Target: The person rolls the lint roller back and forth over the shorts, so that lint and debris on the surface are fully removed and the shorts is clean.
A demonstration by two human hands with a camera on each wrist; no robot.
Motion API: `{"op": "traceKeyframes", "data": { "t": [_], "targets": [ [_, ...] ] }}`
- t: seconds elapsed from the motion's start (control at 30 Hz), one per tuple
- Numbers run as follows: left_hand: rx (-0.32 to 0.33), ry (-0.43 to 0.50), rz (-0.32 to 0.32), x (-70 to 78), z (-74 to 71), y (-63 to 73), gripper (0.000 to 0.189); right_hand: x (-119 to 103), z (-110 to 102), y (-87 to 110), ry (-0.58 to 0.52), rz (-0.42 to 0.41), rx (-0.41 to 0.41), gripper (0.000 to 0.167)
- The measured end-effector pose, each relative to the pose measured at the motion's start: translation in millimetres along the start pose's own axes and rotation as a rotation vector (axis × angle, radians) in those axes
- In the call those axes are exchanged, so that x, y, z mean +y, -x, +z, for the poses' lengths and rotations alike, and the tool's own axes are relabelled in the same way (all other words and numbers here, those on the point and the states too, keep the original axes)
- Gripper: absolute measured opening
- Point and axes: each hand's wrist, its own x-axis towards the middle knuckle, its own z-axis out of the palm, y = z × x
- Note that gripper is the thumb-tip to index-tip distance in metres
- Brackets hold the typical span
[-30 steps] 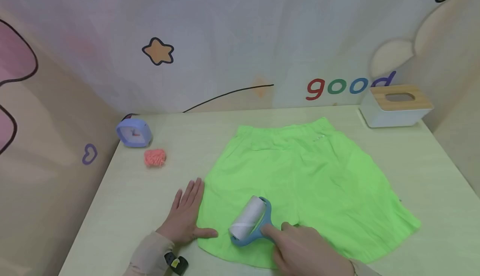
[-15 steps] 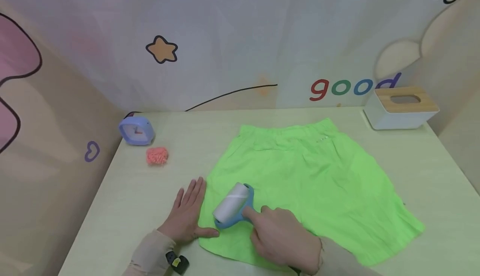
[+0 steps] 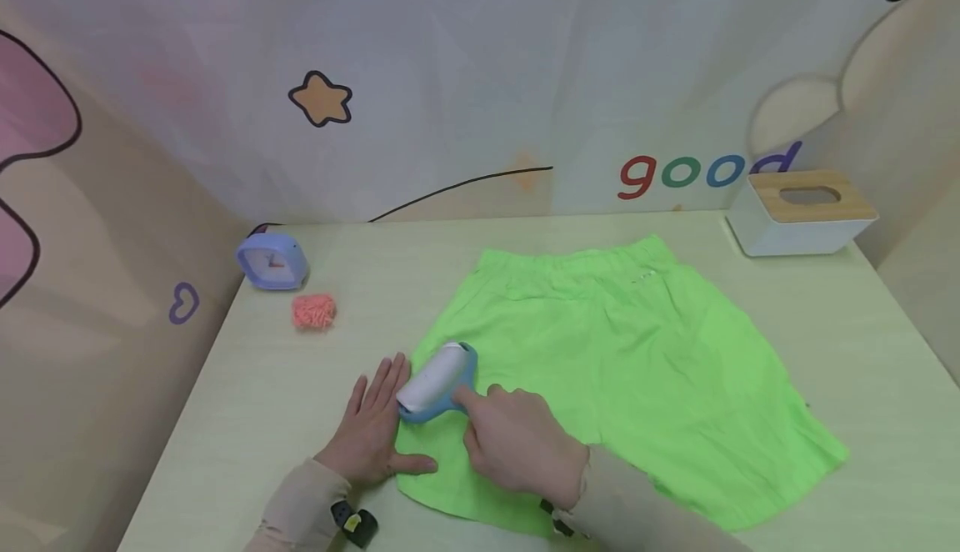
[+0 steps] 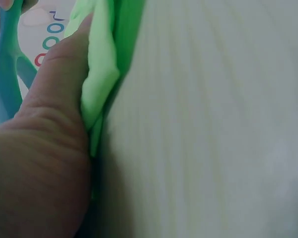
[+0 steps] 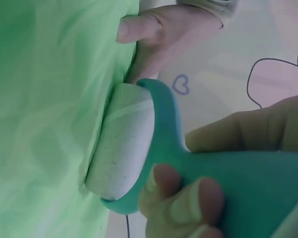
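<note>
Neon green shorts (image 3: 600,352) lie spread on the table, waistband at the far side. My right hand (image 3: 521,439) grips the blue handle of a lint roller (image 3: 437,378), index finger stretched along it. The roller's white cylinder sits on the left leg of the shorts, right beside the fingers of my left hand (image 3: 367,431). That left hand lies flat with fingers straight at the left edge of the shorts, thumb over the fabric. In the right wrist view the cylinder (image 5: 123,141) meets the cloth and small specks show on it. The left wrist view shows the thumb (image 4: 59,74) against the hem.
A lilac clock (image 3: 273,262) stands at the back left of the table (image 3: 225,419), with a coral fuzzy bundle (image 3: 313,312) in front of it. A white tissue box (image 3: 802,214) with a wooden lid stands at the back right. A printed cloth backdrop rises behind.
My right hand has moved the lint roller left and away from me across the shorts, up to the left hand's fingers. The left hand stays in place.
</note>
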Motion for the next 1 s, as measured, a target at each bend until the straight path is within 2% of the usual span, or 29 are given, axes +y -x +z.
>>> {"op": "traceKeyframes", "data": {
  "t": [0.17,0.37,0.7,0.9,1.0],
  "targets": [
    [-0.005,-0.012,0.006,2.4,-2.5,0.9,0.137,4,-3,6.0,-0.02,0.031,-0.025,0.021],
    [-0.001,-0.03,0.027,3.7,-4.6,-1.8,0.136,10,-10,23.5,0.011,0.043,0.002,0.024],
    [-0.047,-0.011,0.005,1.3,-4.5,-2.3,0.138,21,-13,70.4,0.041,0.045,0.085,0.029],
    [-0.009,-0.011,0.019,1.1,-1.2,-0.6,0.137,29,-17,96.9,0.027,0.014,0.123,0.035],
    [0.032,0.022,0.037,0.7,0.3,1.1,0.137,33,-21,105.8,-0.013,0.023,0.08,0.036]
  ]
}}
